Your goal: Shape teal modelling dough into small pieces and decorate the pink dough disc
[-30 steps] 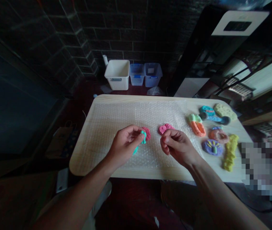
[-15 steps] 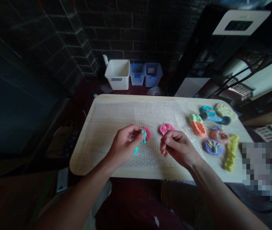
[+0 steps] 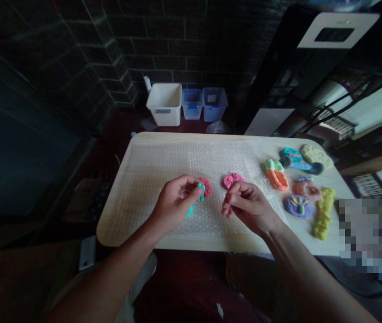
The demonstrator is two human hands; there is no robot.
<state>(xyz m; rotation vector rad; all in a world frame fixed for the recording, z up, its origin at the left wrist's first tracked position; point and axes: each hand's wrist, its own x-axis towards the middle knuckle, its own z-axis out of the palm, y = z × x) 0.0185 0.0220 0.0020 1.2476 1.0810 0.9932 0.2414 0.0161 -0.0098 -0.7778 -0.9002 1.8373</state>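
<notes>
My left hand (image 3: 176,201) pinches a small turquoise piece of modelling clay (image 3: 201,192) with a knobbly edge, held above the table. Just below that hand, a second turquoise bit (image 3: 190,211) shows partly. Behind the held piece lies a reddish-pink clay lump (image 3: 206,186), partly covered by it. My right hand (image 3: 246,204) is raised to the right with thumb and forefinger pressed together; whether anything tiny sits between them I cannot make out. Beyond its fingers a pink clay shape (image 3: 233,180) rests on the bubble wrap (image 3: 164,161).
Several coloured clay figures stand on the table's right side, among them an orange and green one (image 3: 280,180), a blue dumbbell shape (image 3: 303,166), a purple disc (image 3: 299,207) and a yellow strip (image 3: 324,213). Past the far table edge (image 3: 191,135) are a white bin (image 3: 165,105) and two blue tubs (image 3: 192,104).
My right hand has shifted slightly left and its fingers have moved a little. The left hand keeps its pinch on the turquoise clay, almost still. The view has drifted slightly.
</notes>
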